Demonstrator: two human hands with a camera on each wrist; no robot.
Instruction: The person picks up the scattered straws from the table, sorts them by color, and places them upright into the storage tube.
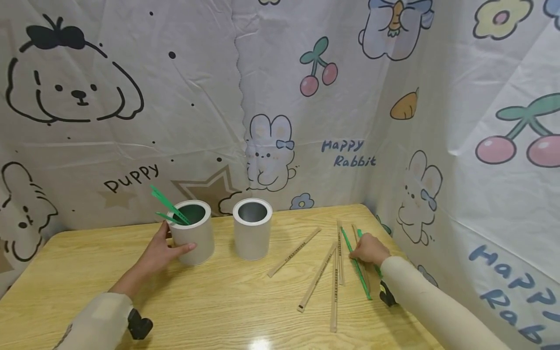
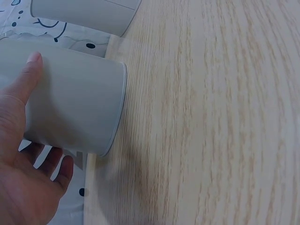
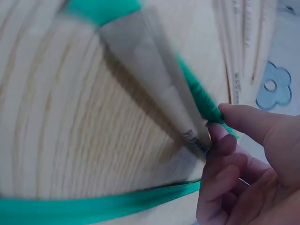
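My left hand [image 1: 159,253] holds the side of the left pale can [image 1: 197,243], thumb across its front; in the left wrist view the hand [image 2: 23,154] has its other fingers curled below the can [image 2: 79,98]. Two green sticks [image 1: 168,204] lean out of that can. At the right, my right hand [image 1: 371,249] pinches a long green stick [image 1: 359,272] lying over the table. The right wrist view has thumb and fingertips of the hand [image 3: 248,164] at the green stick [image 3: 199,93], beside a brown paper-wrapped stick [image 3: 154,75]. Another green stick [image 3: 108,206] lies below.
A second pale can [image 1: 252,238] stands upright right of the held one, its mouth upward. Several brown paper-wrapped sticks, one slanting [image 1: 295,253], lie on the wooden table [image 1: 227,306] between that can and my right hand. Printed cloth [image 1: 197,97] hangs behind and at the right.
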